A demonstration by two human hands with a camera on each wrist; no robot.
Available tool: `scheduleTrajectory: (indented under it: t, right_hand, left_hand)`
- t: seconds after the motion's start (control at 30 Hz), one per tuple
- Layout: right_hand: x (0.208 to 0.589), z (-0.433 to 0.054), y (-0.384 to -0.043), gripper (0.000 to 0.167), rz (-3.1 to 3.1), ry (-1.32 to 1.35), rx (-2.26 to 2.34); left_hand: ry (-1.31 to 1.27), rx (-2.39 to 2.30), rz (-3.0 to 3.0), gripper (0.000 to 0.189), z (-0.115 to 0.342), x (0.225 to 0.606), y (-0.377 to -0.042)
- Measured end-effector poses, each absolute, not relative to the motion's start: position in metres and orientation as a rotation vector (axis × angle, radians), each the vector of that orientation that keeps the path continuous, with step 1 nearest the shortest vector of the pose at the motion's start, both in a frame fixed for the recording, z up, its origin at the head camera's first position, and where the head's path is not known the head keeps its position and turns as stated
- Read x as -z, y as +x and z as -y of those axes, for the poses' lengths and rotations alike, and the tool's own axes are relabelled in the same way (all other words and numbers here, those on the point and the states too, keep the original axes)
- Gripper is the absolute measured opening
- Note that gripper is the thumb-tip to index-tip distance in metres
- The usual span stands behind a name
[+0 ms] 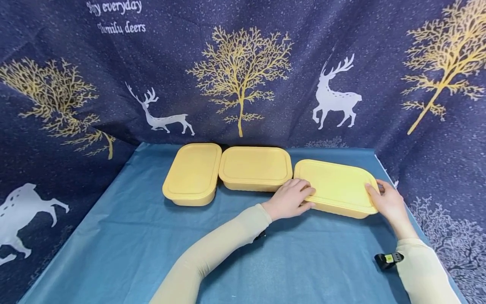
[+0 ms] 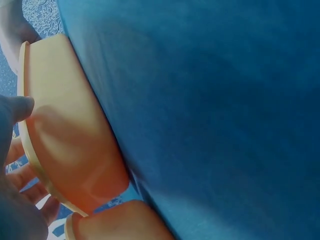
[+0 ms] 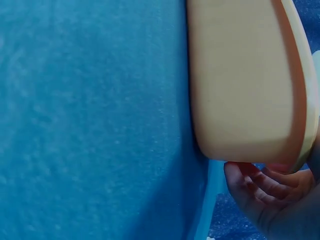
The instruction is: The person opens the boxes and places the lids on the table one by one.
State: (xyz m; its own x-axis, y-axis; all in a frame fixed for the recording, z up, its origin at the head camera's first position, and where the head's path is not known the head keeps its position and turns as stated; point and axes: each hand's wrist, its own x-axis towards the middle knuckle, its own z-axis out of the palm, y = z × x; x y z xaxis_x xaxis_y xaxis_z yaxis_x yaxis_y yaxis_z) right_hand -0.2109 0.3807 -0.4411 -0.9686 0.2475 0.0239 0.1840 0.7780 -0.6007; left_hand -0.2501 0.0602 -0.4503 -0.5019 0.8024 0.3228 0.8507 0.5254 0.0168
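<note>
A yellow lidded food container (image 1: 334, 181) sits at the right of the row, slightly askew on the blue cloth. My left hand (image 1: 290, 198) holds its left front corner. In the left wrist view, the thumb (image 2: 21, 107) lies against the lid's rim and the other fingers spread along the end. At the opposite end, my right hand (image 1: 391, 204) grips the container, thumb on the lid's edge. The right wrist view shows curled fingers (image 3: 245, 182) against the end wall below the rim. What is inside the container is hidden by the lid.
Two similar yellow containers stand to the left: a middle one (image 1: 256, 166) lying crosswise and a left one (image 1: 193, 171) set lengthwise, close beside it. A blue cloth (image 1: 144, 253) covers the table. Behind hangs a dark blue curtain (image 1: 243, 12) with deer and trees.
</note>
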Motion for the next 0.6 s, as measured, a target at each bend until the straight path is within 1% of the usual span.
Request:
scheduleTrajectory:
  t: [0.6]
  right_hand:
    - [0.435,-0.386,-0.226,0.079,2.861,-0.407,-0.989]
  left_hand:
    - [-1.377,0.158,2.553,0.044,-0.07,0.446,-0.253]
